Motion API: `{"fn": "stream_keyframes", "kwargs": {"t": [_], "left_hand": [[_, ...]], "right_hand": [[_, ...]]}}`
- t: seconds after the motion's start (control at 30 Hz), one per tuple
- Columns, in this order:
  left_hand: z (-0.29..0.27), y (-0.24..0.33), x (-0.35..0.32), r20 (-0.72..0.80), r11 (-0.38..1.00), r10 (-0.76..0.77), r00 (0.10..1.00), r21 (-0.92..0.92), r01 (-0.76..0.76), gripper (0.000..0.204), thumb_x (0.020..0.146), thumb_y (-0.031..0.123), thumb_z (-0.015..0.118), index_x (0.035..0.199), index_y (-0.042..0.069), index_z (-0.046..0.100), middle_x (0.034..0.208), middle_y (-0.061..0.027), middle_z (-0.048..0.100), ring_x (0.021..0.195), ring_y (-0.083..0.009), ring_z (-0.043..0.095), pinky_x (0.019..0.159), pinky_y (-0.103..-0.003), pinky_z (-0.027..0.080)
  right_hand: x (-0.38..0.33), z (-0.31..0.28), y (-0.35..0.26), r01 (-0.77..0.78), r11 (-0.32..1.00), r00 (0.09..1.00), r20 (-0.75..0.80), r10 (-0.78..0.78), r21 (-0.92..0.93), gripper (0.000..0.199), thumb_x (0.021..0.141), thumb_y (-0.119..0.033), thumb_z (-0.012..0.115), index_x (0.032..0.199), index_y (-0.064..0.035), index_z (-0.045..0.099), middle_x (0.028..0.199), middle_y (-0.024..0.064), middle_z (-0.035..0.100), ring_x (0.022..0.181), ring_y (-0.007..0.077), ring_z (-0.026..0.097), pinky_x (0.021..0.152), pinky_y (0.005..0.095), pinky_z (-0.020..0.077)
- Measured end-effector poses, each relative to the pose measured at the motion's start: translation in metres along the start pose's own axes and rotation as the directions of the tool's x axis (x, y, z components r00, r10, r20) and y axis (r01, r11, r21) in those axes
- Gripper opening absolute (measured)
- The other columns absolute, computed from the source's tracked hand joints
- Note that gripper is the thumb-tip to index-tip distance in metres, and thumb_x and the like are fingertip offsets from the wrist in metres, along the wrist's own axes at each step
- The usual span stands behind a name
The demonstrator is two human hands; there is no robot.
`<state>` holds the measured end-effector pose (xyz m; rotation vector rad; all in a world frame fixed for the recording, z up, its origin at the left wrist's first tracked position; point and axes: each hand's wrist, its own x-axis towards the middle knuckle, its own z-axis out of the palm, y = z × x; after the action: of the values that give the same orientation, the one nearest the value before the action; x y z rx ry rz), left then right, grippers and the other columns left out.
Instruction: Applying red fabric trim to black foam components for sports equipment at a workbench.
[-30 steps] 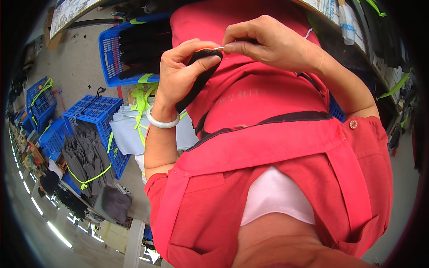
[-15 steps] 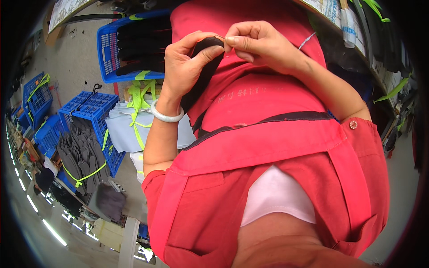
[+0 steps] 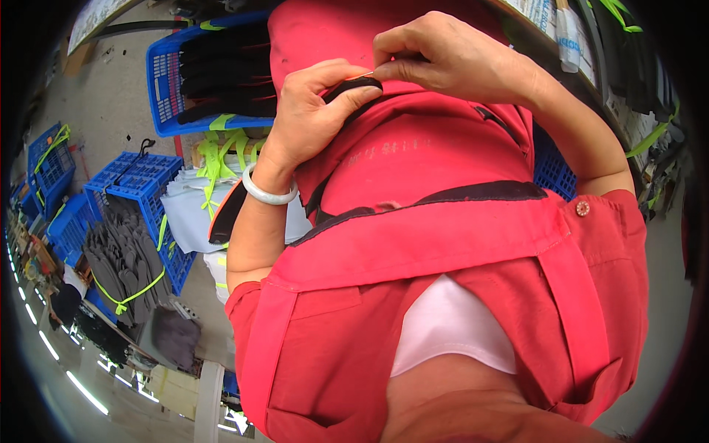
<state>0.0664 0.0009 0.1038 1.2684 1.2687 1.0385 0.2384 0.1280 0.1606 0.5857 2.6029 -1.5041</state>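
A red garment (image 3: pixel 421 159) with black trim hangs in front of me, held up by both hands. My left hand (image 3: pixel 314 118), with a pale bangle (image 3: pixel 267 193) on its wrist, grips a black strip (image 3: pixel 356 86) at the garment's upper edge. My right hand (image 3: pixel 450 55) pinches the end of the same strip between thumb and fingertips, touching my left thumb. My own red shirt (image 3: pixel 443 295) fills the lower part of the view.
At upper left, a blue crate (image 3: pixel 166 88) holds black fabric pieces. More blue crates (image 3: pixel 125 184) stand at left with grey pieces (image 3: pixel 122 269) tied in yellow-green bands. White bundles (image 3: pixel 192 210) lie beside them. Shelves with goods (image 3: pixel 591 37) run along the right.
Both hands have shifted a little to the right and closer together on the black strip. My right fingers now pinch its end against my left thumb.
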Motion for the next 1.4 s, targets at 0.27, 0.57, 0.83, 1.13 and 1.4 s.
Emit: {"fn": "stream_keyframes", "kwargs": {"t": [0.27, 0.57, 0.83, 1.13, 1.4], "left_hand": [[0.004, -0.003, -0.001, 0.042, 0.999, 0.01, 0.999, 0.052, -0.012, 0.014, 0.081, 0.007, 0.072, 0.091, -0.003, 0.069, 0.077, -0.0065, 0.064, 0.069, -0.0119, 0.058, 0.063, -0.025, 0.046], [0.012, -0.011, -0.002, 0.084, 0.997, 0.015, 0.996, 0.073, -0.021, 0.014, 0.081, 0.006, 0.071, 0.092, -0.002, 0.069, 0.078, -0.0072, 0.065, 0.07, -0.0117, 0.06, 0.064, -0.025, 0.047], [0.008, -0.015, -0.001, 0.029, 0.994, -0.077, 0.997, -0.071, 0.079, 0.013, 0.083, 0.006, 0.07, 0.094, 0.0, 0.07, 0.081, -0.004, 0.067, 0.077, -0.0095, 0.061, 0.07, -0.023, 0.048], [-0.006, -0.019, 0.011, 0.175, 0.911, -0.174, 0.969, -0.344, 0.226, 0.049, 0.081, 0.0, 0.071, 0.127, 0.001, 0.054, 0.11, -0.0083, 0.06, 0.085, -0.0116, 0.062, 0.08, -0.022, 0.051], [-0.008, -0.047, 0.025, -0.069, 0.942, -0.096, 0.993, -0.328, 0.068, 0.074, 0.076, 0.0, 0.075, 0.14, 0.001, 0.037, 0.131, -0.0152, 0.052, 0.094, -0.0168, 0.065, 0.081, -0.026, 0.053]], "right_hand": [[-0.002, -0.002, -0.003, -0.041, 0.996, 0.998, 0.047, 0.045, -0.08, 0.014, 0.087, -0.014, 0.06, 0.088, 0.0007, 0.059, 0.072, 0.0177, 0.061, 0.067, 0.0351, 0.058, 0.063, 0.0383, 0.0461], [-0.005, 0.012, 0.008, -0.02, 0.99, 0.999, 0.044, 0.027, -0.141, 0.02, 0.09, -0.018, 0.057, 0.084, -0.0003, 0.061, 0.067, 0.0087, 0.057, 0.062, 0.0216, 0.053, 0.059, 0.0326, 0.0427], [0.001, 0.023, 0.043, -0.337, 0.787, 0.939, 0.24, 0.245, 0.517, 0.024, 0.093, -0.025, 0.059, 0.084, -0.0043, 0.062, 0.062, -0.0041, 0.05, 0.056, 0.0033, 0.044, 0.05, 0.0205, 0.0335], [0.008, -0.08, 0.17, -0.278, 0.833, 0.691, -0.702, -0.172, -0.478, 0.02, 0.091, -0.023, 0.059, 0.093, -0.0048, 0.067, 0.082, 0.0161, 0.066, 0.077, 0.0315, 0.065, 0.069, 0.0387, 0.0506], [0.044, 0.023, 0.046, -0.03, 0.995, 0.997, 0.076, 0.023, 0.096, 0.025, 0.093, -0.02, 0.056, 0.103, 0.0022, 0.064, 0.086, 0.01, 0.067, 0.081, 0.0164, 0.061, 0.075, 0.0285, 0.0486]]}}
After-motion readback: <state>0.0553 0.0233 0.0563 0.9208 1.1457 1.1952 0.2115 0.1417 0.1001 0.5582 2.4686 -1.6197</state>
